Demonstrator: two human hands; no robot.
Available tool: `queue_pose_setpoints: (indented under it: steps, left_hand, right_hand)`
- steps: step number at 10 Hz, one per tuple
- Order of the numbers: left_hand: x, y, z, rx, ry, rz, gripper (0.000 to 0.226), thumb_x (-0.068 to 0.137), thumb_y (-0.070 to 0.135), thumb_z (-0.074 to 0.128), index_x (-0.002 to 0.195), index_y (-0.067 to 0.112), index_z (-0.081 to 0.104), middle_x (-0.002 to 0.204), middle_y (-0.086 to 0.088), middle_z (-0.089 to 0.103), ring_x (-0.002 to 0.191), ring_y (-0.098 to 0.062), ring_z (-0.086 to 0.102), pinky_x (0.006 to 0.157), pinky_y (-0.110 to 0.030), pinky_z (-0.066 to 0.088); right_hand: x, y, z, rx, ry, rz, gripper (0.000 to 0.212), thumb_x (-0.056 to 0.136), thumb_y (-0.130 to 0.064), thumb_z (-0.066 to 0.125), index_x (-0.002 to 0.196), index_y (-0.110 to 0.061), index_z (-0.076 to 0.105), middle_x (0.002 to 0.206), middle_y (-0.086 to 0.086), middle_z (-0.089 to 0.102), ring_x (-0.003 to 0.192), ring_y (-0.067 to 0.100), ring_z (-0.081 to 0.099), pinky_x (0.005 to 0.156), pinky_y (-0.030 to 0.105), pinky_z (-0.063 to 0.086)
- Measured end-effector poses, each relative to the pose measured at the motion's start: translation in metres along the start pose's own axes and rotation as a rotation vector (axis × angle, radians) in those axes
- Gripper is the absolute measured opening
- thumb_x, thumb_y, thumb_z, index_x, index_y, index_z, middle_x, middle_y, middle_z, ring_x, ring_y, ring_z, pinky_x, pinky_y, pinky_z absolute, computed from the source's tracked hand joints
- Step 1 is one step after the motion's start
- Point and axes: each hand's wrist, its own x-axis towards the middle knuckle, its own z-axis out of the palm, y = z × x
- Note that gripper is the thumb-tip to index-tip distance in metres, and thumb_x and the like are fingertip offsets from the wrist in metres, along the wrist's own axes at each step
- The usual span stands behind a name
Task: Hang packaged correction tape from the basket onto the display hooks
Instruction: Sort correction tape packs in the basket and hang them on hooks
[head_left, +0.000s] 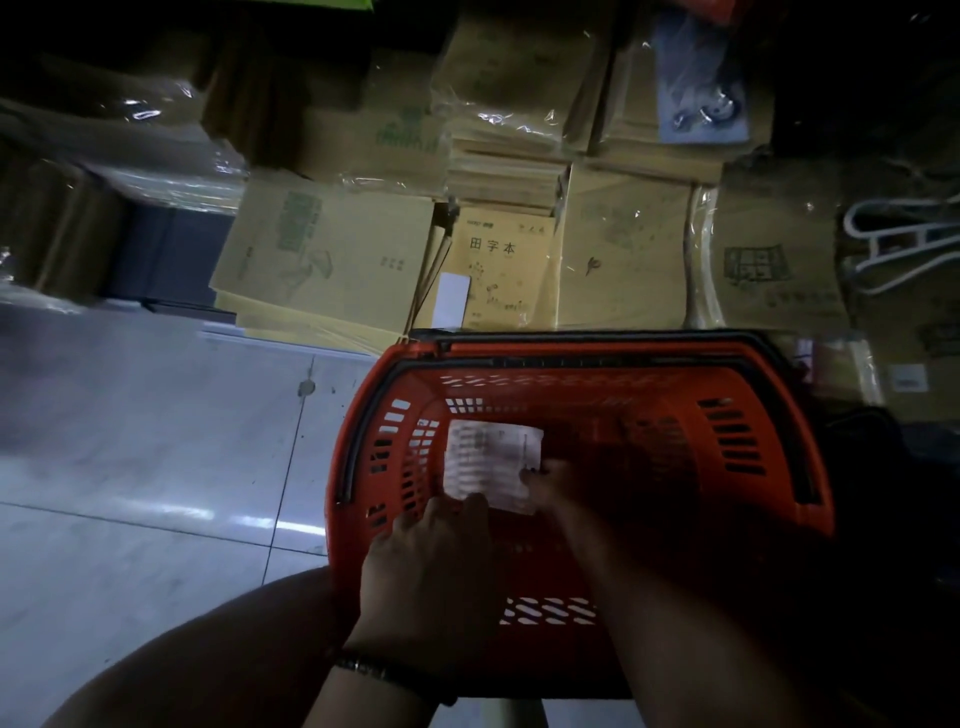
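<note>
A red plastic basket (748, 447) with black handles stands on the floor right in front of me. Inside it, at the left, lies a white printed package of correction tape (488, 457), its back side up. Both my hands reach down into the basket. My left hand (436, 551) has its fingers curled at the package's lower left edge. My right hand (550, 483) pinches the package's lower right corner. The basket's right half is dark and I cannot make out what lies there. No display hooks are in view.
Stacks of tan shrink-wrapped exercise books (498, 270) fill a low shelf just behind the basket. A white wire rack (898, 244) lies at the far right. Grey tiled floor (156, 441) spreads to the left. My knee (218, 660) is at the lower left.
</note>
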Motion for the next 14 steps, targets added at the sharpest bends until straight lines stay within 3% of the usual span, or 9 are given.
queue_pose_setpoints:
  steps: [3,4,6,7,8,9,10,12,14]
  left_hand:
    - [0.014,-0.026,0.024,0.071,0.157,-0.074,0.050,0.094,0.058,0.050,0.139,0.035,0.052,0.130,0.001,0.068,0.114,-0.029,0.070,0.091,-0.051,0.061]
    - [0.011,-0.028,0.022,0.012,0.119,-0.072,0.058,0.094,0.061,0.051,0.143,0.031,0.048,0.138,-0.002,0.064,0.119,-0.029,0.069,0.096,-0.050,0.059]
    - [-0.019,0.003,0.014,-0.193,0.290,0.008,0.063,0.103,0.051,0.052,0.157,0.035,0.024,0.162,-0.003,0.043,0.138,-0.026,0.056,0.109,-0.050,0.053]
    - [-0.047,0.019,0.006,-0.295,0.449,0.078,0.079,0.092,0.063,0.054,0.158,0.028,0.030,0.160,-0.002,0.046,0.138,-0.022,0.055,0.112,-0.046,0.051]
    - [-0.082,0.024,-0.007,-0.356,0.708,0.171,0.076,0.085,0.066,0.048,0.148,0.026,0.052,0.142,0.003,0.062,0.123,-0.019,0.064,0.098,-0.037,0.056]
    - [-0.117,0.030,-0.022,-0.483,0.877,0.280,0.049,0.093,0.046,0.058,0.141,0.050,0.057,0.133,0.030,0.064,0.121,0.010,0.060,0.099,-0.016,0.049]
    - [-0.149,0.041,-0.050,-0.651,0.919,0.318,0.044,0.100,0.026,0.066,0.127,0.060,0.057,0.113,0.039,0.066,0.108,0.022,0.059,0.087,0.000,0.043]
    - [-0.210,0.066,-0.123,-0.949,0.776,0.446,0.033,0.094,0.042,0.076,0.120,0.022,0.073,0.110,-0.001,0.081,0.105,-0.021,0.077,0.093,-0.049,0.062]
    - [-0.275,0.088,-0.194,-1.043,0.692,0.573,0.026,0.096,0.023,0.075,0.121,0.015,0.073,0.111,-0.004,0.082,0.106,-0.025,0.078,0.088,-0.046,0.065]
  right_hand:
    - [-0.082,-0.025,-0.037,0.182,0.024,-0.175,0.019,0.098,-0.022,0.062,0.108,-0.009,0.071,0.097,0.009,0.074,0.091,0.032,0.071,0.080,0.042,0.055]
    - [-0.130,-0.044,-0.055,0.239,-0.007,-0.276,0.014,0.098,-0.019,0.063,0.103,-0.007,0.070,0.098,0.015,0.075,0.090,0.033,0.072,0.078,0.043,0.058]
    - [-0.221,-0.084,-0.088,0.247,0.085,-0.519,0.027,0.089,-0.020,0.070,0.069,-0.010,0.056,0.055,-0.009,0.053,0.053,0.009,0.052,0.053,0.028,0.043]
    - [-0.265,-0.096,-0.099,0.262,0.086,-0.610,0.039,0.075,-0.042,0.069,0.076,-0.006,0.054,0.063,0.009,0.059,0.065,0.034,0.067,0.059,0.052,0.060]
    - [-0.313,-0.105,-0.117,0.270,0.086,-0.777,0.040,0.080,-0.048,0.065,0.081,-0.008,0.061,0.071,0.011,0.066,0.068,0.030,0.067,0.062,0.051,0.055]
    - [-0.365,-0.114,-0.138,0.219,0.063,-0.958,0.036,0.095,-0.059,0.053,0.090,-0.026,0.068,0.081,-0.001,0.069,0.078,0.018,0.069,0.072,0.052,0.057]
    - [-0.402,-0.122,-0.163,-0.026,0.121,-1.171,0.017,0.104,-0.043,0.051,0.109,-0.041,0.067,0.104,-0.018,0.064,0.097,0.002,0.065,0.088,0.039,0.056]
    - [-0.466,-0.144,-0.223,-0.689,0.412,-1.485,0.086,0.090,-0.038,0.073,0.160,-0.038,0.024,0.164,-0.016,0.006,0.153,0.013,0.017,0.119,0.034,0.039]
    - [-0.524,-0.183,-0.270,-0.896,0.680,-1.661,0.105,0.087,-0.050,0.074,0.166,-0.026,0.009,0.172,-0.010,-0.018,0.160,0.017,-0.009,0.126,0.044,0.028]
